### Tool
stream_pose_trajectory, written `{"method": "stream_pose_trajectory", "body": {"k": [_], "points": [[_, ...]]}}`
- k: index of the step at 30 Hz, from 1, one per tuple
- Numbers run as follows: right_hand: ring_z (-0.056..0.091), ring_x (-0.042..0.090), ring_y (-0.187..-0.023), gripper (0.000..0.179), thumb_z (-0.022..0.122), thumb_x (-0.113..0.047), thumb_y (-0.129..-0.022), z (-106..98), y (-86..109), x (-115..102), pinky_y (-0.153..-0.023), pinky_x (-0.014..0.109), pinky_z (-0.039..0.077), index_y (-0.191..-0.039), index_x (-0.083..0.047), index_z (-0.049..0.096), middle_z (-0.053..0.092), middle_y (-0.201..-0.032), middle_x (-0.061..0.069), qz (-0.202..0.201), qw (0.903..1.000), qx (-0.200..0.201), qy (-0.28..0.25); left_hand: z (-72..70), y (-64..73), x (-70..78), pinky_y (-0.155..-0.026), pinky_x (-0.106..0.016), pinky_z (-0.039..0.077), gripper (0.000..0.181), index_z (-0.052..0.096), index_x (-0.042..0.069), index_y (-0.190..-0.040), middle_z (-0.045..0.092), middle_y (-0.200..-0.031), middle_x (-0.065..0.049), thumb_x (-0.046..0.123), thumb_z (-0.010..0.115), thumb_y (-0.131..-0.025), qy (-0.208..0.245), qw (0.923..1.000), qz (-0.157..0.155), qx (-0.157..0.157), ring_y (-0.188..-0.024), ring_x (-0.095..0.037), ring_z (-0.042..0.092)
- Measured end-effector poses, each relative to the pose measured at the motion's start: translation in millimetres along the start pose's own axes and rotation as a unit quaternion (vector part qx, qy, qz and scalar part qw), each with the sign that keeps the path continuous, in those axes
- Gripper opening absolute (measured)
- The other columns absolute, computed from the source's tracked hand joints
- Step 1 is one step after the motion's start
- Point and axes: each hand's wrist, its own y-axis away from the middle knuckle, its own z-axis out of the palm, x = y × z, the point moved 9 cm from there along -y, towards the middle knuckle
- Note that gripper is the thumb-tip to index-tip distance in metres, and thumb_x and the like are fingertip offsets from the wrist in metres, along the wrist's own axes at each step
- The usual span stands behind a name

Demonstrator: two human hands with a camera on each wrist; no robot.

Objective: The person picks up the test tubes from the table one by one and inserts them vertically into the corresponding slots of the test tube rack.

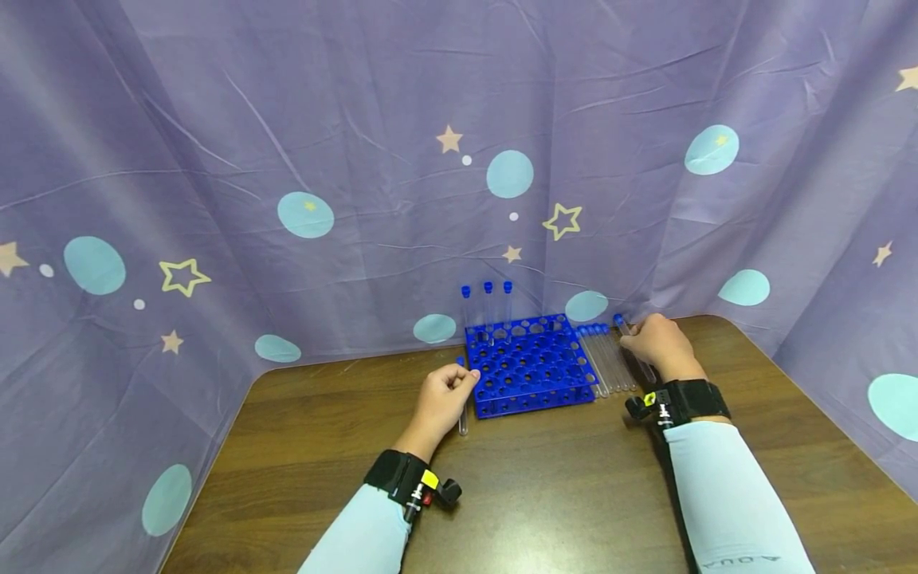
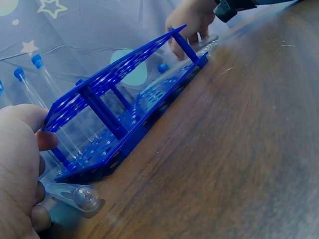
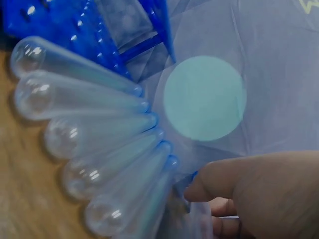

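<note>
At right of centre on the tabletop [image 1: 545,478], my right hand [image 1: 658,344] pinches the outermost capped tube [image 1: 634,347]—light, slick, probably brittle, best held mid-barrel—while my left hand [image 1: 445,399] curls over another tube [image 1: 463,414] beside the blue rack [image 1: 527,365].

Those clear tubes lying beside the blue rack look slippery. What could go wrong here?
The round clear plastic tubes with blue caps lie loose side by side on the brown wooden table; the right hand, lifting one, might nudge the others rolling. The left hand holds another tube beside the blue perforated plastic rack; bumping the rack could tip its three standing tubes.
</note>
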Motion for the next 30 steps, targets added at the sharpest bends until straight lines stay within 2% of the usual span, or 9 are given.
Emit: {"method": "stream_pose_trajectory", "body": {"k": [4,7,9,12,15,22,30], "points": [[0.037,0.016,-0.057,0.043,0.069,-0.027,-0.092,-8.5,0.5,-6.4,-0.054,0.034,0.033,-0.058,-0.023,0.042,0.035,-0.059,-0.009,-0.018,0.9994,0.027,-0.012,-0.2,0.3,2.3,-0.064,-0.026,0.043,0.032,0.074,0.011,-0.082,0.048,-0.066,0.011,0.029,0.08,-0.108,0.005,1.0,0.005,0.001,-0.064,-0.008,0.049],[0.039,0.017,-0.059,0.039,0.068,-0.027,-0.093,-11.8,1.5,-12.3,-0.055,0.035,0.035,-0.062,-0.019,0.046,0.039,-0.061,-0.006,-0.028,0.9988,0.035,-0.017,-0.3,0.3,2.2,-0.063,-0.026,0.043,0.032,0.074,0.01,-0.082,0.048,-0.066,0.011,0.028,0.08,-0.108,0.007,0.9999,0.008,0.001,-0.063,-0.008,0.049],[0.049,0.021,-0.064,0.032,0.07,-0.029,-0.095,-15.1,2.9,-16.0,-0.059,0.038,0.041,-0.071,-0.014,0.058,0.052,-0.068,-0.001,-0.034,0.9982,0.046,-0.018,0.2,0.2,1.4,-0.063,-0.026,0.044,0.032,0.074,0.01,-0.082,0.048,-0.066,0.011,0.028,0.08,-0.108,0.007,0.9999,0.008,0.001,-0.062,-0.008,0.049],[0.064,0.032,-0.081,0.03,0.075,-0.034,-0.098,-22.7,6.6,-23.1,-0.071,0.047,0.052,-0.096,-0.005,0.071,0.071,-0.09,0.012,-0.042,0.9964,0.07,-0.022,0.7,0.0,0.7,-0.063,-0.025,0.043,0.032,0.074,0.01,-0.081,0.048,-0.065,0.011,0.028,0.08,-0.108,0.007,0.9999,0.009,0.0,-0.062,-0.008,0.048],[0.069,0.038,-0.093,0.036,0.076,-0.034,-0.098,-30.9,10.5,-31.8,-0.081,0.052,0.055,-0.112,-0.001,0.072,0.075,-0.105,0.02,-0.051,0.9943,0.089,-0.03,0.6,0.0,1.3,-0.064,-0.026,0.044,0.033,0.074,0.01,-0.081,0.049,-0.065,0.011,0.028,0.08,-0.108,0.007,0.9999,0.01,-0.001,-0.062,-0.008,0.048],[0.066,0.031,-0.089,0.028,0.073,-0.027,-0.102,-42.3,15.7,-55.8,-0.081,0.043,0.049,-0.116,-0.002,0.072,0.072,-0.1,0.013,-0.094,0.9883,0.111,-0.047,0.0,0.5,3.5,-0.065,-0.026,0.045,0.032,0.075,0.011,-0.082,0.049,-0.066,0.01,0.028,0.08,-0.108,0.007,0.9999,0.013,-0.003,-0.063,-0.008,0.049],[0.07,0.032,-0.092,0.025,0.073,-0.023,-0.103,-52.9,22.5,-74.3,-0.084,0.042,0.052,-0.118,-0.003,0.073,0.075,-0.103,0.015,-0.131,0.9758,0.15,-0.091,-1.1,1.0,2.4,-0.066,-0.026,0.045,0.032,0.074,0.012,-0.081,0.048,-0.066,0.009,0.03,0.08,-0.108,0.0,1.0,0.008,-0.003,-0.063,-0.009,0.05]]}}
